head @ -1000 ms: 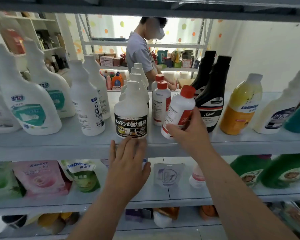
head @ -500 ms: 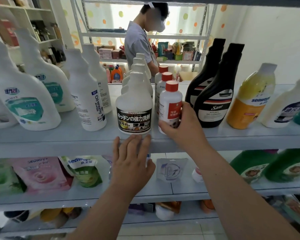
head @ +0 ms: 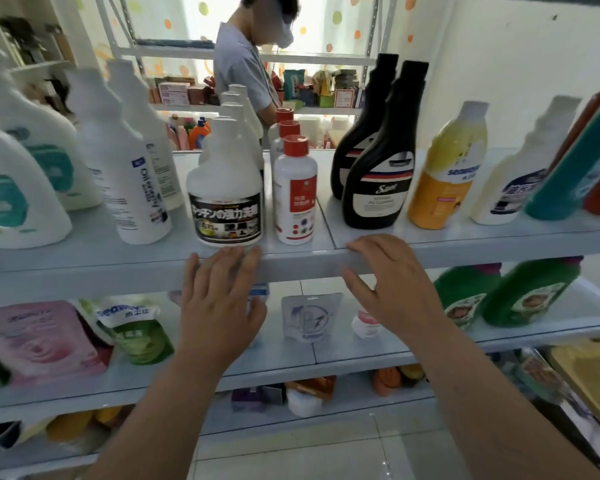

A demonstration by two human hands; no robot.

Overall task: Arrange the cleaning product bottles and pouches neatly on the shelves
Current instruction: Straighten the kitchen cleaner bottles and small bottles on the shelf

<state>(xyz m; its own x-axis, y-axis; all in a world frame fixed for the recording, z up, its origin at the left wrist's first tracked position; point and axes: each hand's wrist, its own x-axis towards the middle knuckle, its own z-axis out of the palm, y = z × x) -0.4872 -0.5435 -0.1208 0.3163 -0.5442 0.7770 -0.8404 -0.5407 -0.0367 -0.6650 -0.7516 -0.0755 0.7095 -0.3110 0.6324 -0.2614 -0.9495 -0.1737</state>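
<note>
The red-capped white bottle (head: 294, 199) stands upright near the front of the upper shelf (head: 84, 271), first in a short row of like bottles running back behind it. Nothing holds it. Just to its left, close but apart, stands a white bottle with a black label (head: 226, 202), also heading a row of its own kind. To its right, across a gap, are two black bottles (head: 381, 181) one behind the other, then a yellow bottle (head: 447, 174).

Both hands are empty. The left hand (head: 219, 306) is spread flat with straight fingers, its fingertips up at the shelf's front edge below the black-labelled bottle. The right hand (head: 392, 292) hangs relaxed with loosely bent fingers at the same edge, below the gap beside the black bottles; whether either touches the edge I cannot tell.

Farther left on the upper shelf stand tall white spray-type bottles (head: 125, 174). On the lower shelf (head: 361, 358) lie a pink pouch (head: 39, 341), a green pouch (head: 136, 330) and a pale grey pouch (head: 309, 317), with green bottles (head: 527, 292) at the right. Behind the shelving a person in a grey shirt (head: 243, 71) stands at another rack.
</note>
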